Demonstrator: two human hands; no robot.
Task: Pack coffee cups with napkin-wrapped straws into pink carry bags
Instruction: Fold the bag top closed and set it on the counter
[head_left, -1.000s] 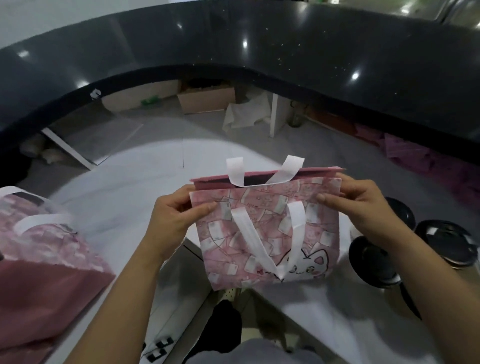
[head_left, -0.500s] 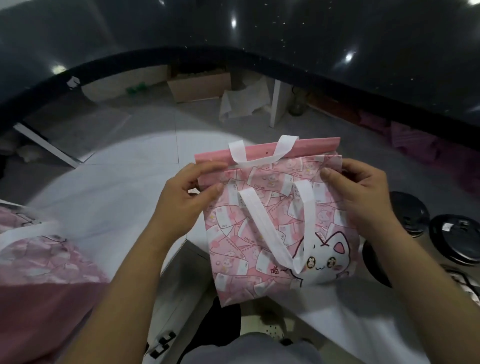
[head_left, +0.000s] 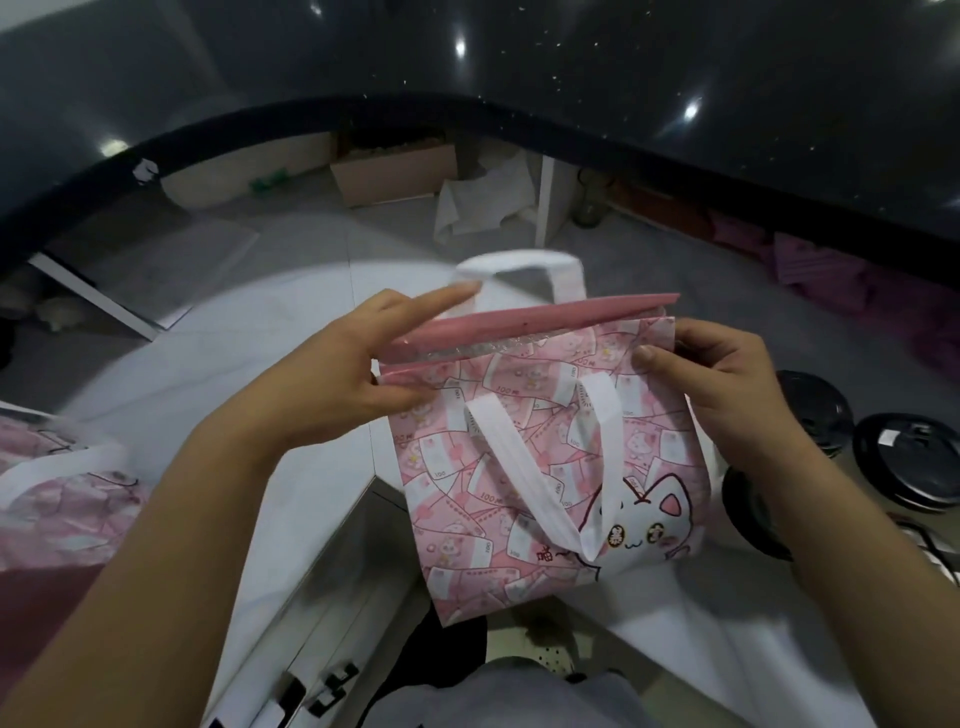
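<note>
From the head view, the person holds a pink bag (head_left: 545, 467) up between both hands, above the corner of the white table (head_left: 156, 405). The bag is standing up, and its top is open a little.

The left hand (head_left: 363, 374) is at the bag's top left corner. Its thumb lies on the front wall, and its pointer finger sticks out straight along the back wall. It looks like it pinches the front wall, but I can't be sure.

The right hand (head_left: 727, 384) pinches the top right corner, thumb in front, the other fingers curled behind.

One white handle (head_left: 530, 467) hangs down the front beside a drawn cat (head_left: 639, 519).

Cups (head_left: 914, 457) with black lids stand just right of the right hand. Another pink bag (head_left: 62, 499) lies far off, left of the left arm.
</note>
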